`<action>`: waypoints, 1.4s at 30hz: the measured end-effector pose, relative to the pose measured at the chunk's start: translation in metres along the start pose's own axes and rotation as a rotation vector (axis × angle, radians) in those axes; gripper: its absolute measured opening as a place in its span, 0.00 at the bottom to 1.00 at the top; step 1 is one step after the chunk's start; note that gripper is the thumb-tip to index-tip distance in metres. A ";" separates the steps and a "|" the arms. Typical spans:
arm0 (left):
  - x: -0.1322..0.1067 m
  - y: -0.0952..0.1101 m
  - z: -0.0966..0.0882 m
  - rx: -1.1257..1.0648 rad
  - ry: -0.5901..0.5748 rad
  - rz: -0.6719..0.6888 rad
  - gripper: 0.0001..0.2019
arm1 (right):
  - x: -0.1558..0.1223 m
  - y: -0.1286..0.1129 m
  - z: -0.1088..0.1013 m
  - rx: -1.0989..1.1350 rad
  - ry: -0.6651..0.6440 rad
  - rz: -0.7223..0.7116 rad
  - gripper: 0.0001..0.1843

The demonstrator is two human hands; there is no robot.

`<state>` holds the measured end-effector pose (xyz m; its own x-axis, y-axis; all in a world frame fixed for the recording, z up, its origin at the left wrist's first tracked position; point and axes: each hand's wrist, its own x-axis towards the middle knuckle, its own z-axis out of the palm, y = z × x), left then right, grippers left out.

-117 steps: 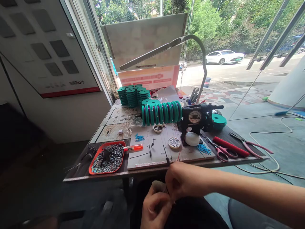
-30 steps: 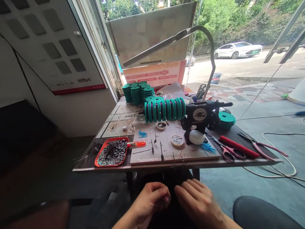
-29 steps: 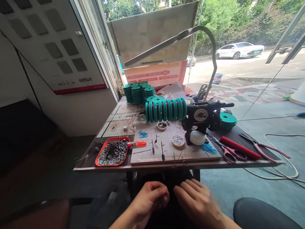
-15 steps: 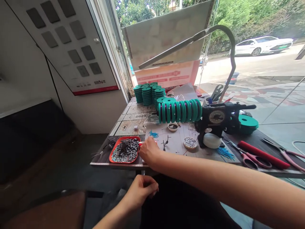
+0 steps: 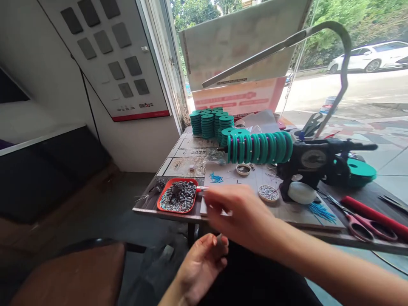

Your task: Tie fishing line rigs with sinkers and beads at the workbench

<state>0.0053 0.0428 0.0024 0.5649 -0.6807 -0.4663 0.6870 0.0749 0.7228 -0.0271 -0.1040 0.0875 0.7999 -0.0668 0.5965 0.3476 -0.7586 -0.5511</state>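
My left hand is low in front of the table edge, its fingers curled in a pinch on a small grey piece. My right hand hovers just above it over the table's front edge, blurred by motion, so its fingers do not read. To its left is a red tray heaped with several small grey metal pieces. A red-handled tool lies beside the tray.
A black winding machine with a dial carries a row of green spools. More green spools are stacked behind. Small bead bowls, blue bits, red scissors, a lamp arm and a brown seat are around.
My right hand reached from my lap to the red tray and has now drawn back toward my left hand. The view has turned left and nearer to the table.
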 end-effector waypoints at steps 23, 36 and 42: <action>0.015 -0.050 0.024 -0.809 -0.437 -0.042 0.08 | -0.110 0.008 0.049 0.801 0.494 0.652 0.13; 0.017 -0.055 0.021 -0.730 -0.207 -0.131 0.07 | -0.119 0.025 0.055 0.075 0.378 -0.139 0.12; 0.008 -0.051 0.012 -0.421 0.007 -0.005 0.04 | -0.124 0.030 0.058 -0.274 0.306 -0.242 0.08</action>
<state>-0.0302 0.0245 -0.0319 0.5630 -0.6772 -0.4738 0.8158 0.3634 0.4499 -0.0875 -0.0807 -0.0369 0.5165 -0.0241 0.8559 0.3309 -0.9163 -0.2256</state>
